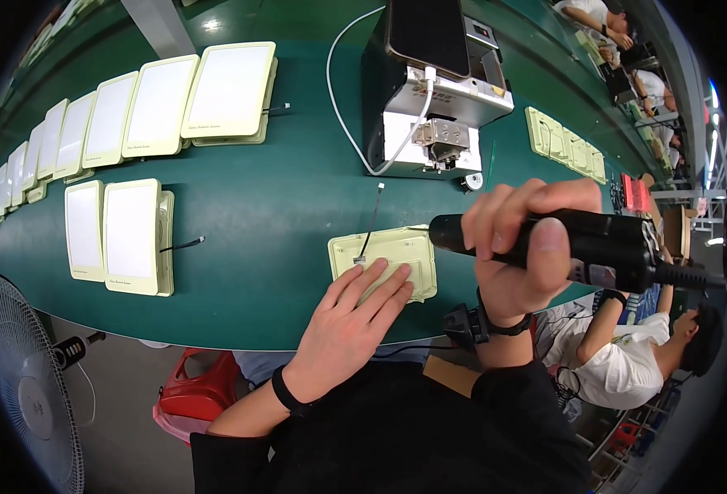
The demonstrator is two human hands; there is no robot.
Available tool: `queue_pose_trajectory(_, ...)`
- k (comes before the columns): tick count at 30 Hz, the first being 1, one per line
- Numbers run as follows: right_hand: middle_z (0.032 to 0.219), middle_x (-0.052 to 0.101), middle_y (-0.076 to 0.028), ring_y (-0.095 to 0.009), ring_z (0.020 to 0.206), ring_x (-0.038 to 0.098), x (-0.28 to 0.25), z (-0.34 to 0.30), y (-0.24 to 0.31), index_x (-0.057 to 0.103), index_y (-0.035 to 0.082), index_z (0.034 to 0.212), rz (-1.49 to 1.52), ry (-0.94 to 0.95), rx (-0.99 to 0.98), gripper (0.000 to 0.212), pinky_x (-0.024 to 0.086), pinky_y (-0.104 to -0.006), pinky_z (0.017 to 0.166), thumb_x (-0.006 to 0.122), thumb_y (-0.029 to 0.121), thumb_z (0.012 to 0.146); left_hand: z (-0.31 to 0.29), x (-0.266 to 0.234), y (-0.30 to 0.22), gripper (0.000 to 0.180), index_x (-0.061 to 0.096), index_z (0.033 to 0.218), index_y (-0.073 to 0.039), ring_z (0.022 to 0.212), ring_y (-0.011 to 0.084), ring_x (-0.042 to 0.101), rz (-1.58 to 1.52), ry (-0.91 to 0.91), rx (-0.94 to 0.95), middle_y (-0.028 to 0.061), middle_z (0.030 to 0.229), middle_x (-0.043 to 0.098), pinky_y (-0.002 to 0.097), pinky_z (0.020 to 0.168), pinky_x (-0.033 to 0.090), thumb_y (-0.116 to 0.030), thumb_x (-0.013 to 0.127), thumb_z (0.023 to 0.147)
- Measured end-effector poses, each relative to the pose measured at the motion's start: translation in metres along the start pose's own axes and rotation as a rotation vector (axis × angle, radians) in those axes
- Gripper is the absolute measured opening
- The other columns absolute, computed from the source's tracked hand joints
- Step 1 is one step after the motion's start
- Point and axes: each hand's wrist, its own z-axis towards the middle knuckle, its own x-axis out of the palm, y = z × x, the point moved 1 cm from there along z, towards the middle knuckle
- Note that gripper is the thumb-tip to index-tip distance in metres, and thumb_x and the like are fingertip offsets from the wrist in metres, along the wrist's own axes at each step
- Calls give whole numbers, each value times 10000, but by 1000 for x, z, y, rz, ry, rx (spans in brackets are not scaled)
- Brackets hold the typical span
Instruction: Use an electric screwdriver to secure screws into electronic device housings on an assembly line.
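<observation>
A pale yellow-green plastic housing lies on the green table in front of me. My left hand rests on its lower middle, fingers stretched out and pressing it down. A thin dark cable with a white plug runs from the housing toward the back. My right hand is wrapped around a black electric screwdriver, held nearly level. Its nose sits at the housing's upper right corner; the bit is too small to make out there.
A black and silver screw feeder stands behind the housing, carrying a phone with a white cable. Finished-looking white-faced panels line the left; more housings lie back right. A fan and red stool are lower left. A co-worker sits right.
</observation>
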Motion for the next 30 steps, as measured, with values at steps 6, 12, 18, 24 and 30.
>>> queue_pose_trajectory(6,701,556,-82,-145,534,514,1,0,-6,468,16,1080,18,-34,1,219,467,-313,507,635,137,1007,-1,-1,-2,532,648,1361,-84,1405,289,523,-37,9,-33,3,1529,585,466,1174,408,33,637,842)
queue_pose_trajectory(12,689,511,-68,-157,517,470,9,-1,-7,476,63,1055,-81,-39,53,214,441,-346,499,639,196,1016,-1,-1,-3,466,664,1346,-105,1378,275,545,24,-7,-14,-4,1519,593,460,1165,420,-47,632,885)
queue_pose_trajectory(18,684,504,-68,-156,519,463,10,-2,-12,464,54,1035,-68,-59,33,214,439,-336,496,625,194,1028,-4,0,-3,416,682,1319,-116,1347,268,567,59,-41,11,3,1498,608,463,1157,433,-107,625,907)
queue_pose_trajectory(24,694,507,-66,-154,523,460,3,0,-10,472,47,1054,-44,-19,1,190,442,-337,503,609,176,1025,-6,0,-2,392,697,1283,-101,1312,275,592,50,-74,36,26,1450,634,476,1163,446,-101,630,897)
queue_pose_trajectory(30,692,498,-58,-156,522,459,8,48,22,505,27,1057,41,-100,-225,146,450,-352,511,595,130,1007,-4,3,-3,391,702,1257,-83,1293,282,604,32,-127,54,41,1421,648,480,1164,454,-64,643,871)
